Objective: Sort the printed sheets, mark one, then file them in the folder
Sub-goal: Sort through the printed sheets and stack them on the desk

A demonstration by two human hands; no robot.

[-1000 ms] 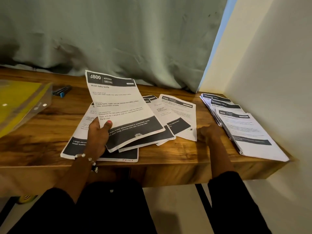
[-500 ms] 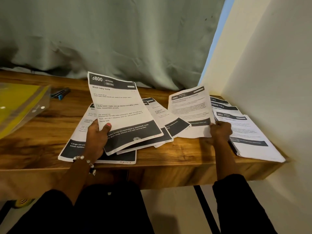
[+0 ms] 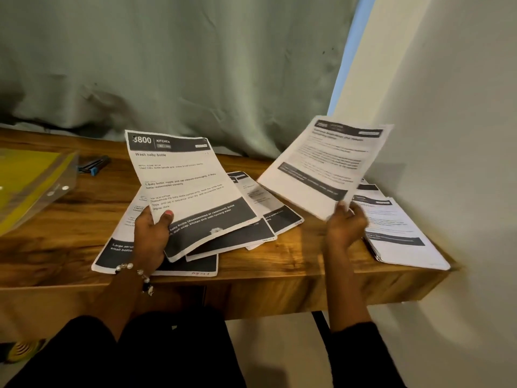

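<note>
Right now the left hand [image 3: 149, 236] pinches the sheet headed 3800 [image 3: 190, 191] by its near left edge, thumb on top, tilting it up over the loose sheets [image 3: 251, 219] spread mid-desk. Off to the right, the right hand [image 3: 345, 226] has its fingers clamped on a blurred sheet [image 3: 321, 166], raised above the stack [image 3: 397, 233] by the wall. A clear folder [image 3: 33, 189] lies far left on the wooden desk [image 3: 70, 228].

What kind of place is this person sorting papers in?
Probably a room in a home, not an office: a wooden desk set against a plain wall, with a green curtain hanging behind it.
</note>
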